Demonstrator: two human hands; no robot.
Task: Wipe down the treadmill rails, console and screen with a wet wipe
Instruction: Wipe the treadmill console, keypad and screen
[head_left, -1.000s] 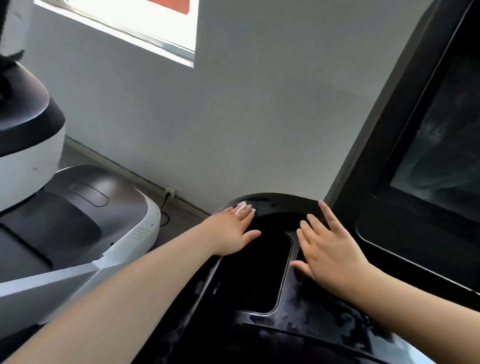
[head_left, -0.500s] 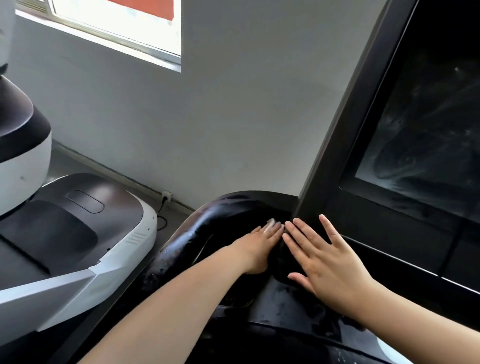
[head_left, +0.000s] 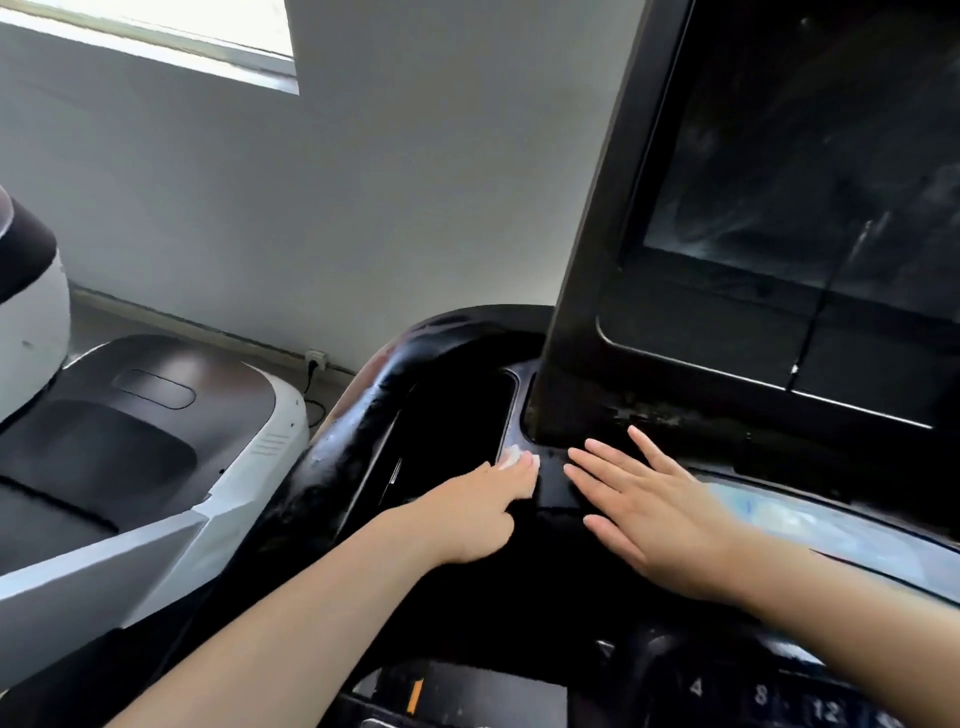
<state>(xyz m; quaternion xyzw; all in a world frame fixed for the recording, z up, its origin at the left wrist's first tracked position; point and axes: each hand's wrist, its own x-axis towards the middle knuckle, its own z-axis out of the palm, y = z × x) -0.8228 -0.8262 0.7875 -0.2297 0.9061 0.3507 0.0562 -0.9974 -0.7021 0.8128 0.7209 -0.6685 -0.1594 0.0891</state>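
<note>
Presently catalogued, head view, clock directions read off the frame:

Item 1, wet wipe (head_left: 514, 458): small white wad, crumpled, mostly hidden; only a pale edge shows past the fingertips. It lies on the glossy console (head_left: 550, 493), at the near right corner of the recessed tray (head_left: 457, 431), just at 7 o'clock of the foot of the screen housing (head_left: 587, 260).

Item 2, left hand (head_left: 483, 512): fingers extended toward 1 o'clock and bearing down on the wipe. Whether they curl round it or merely press it flat cannot be told.

Item 3, right hand (head_left: 654, 512): flat on the console, fingers straight and spread toward 11 o'clock, holding nothing. It sits just at 3 o'clock of the wipe, close but apart.

Item 4, screen (head_left: 800, 171): dark panel, streaked and smeared, at 1 o'clock of the wipe and well above it.

Item 5, rail (head_left: 358, 441): black, curved, scuffed with pale marks, long axis running from 7 to 1 o'clock, at 9 o'clock of the wipe beyond the tray.

Governing relation: the wipe is under the left fingers, so the left hand is the working one. Judged from this, console wiping is in progress; the dusty ledge along the housing's base extends toward 3 o'clock.

Also present: a white-and-black neighbouring machine (head_left: 156, 431) at 9 o'clock, and a wall socket (head_left: 316, 357).
</note>
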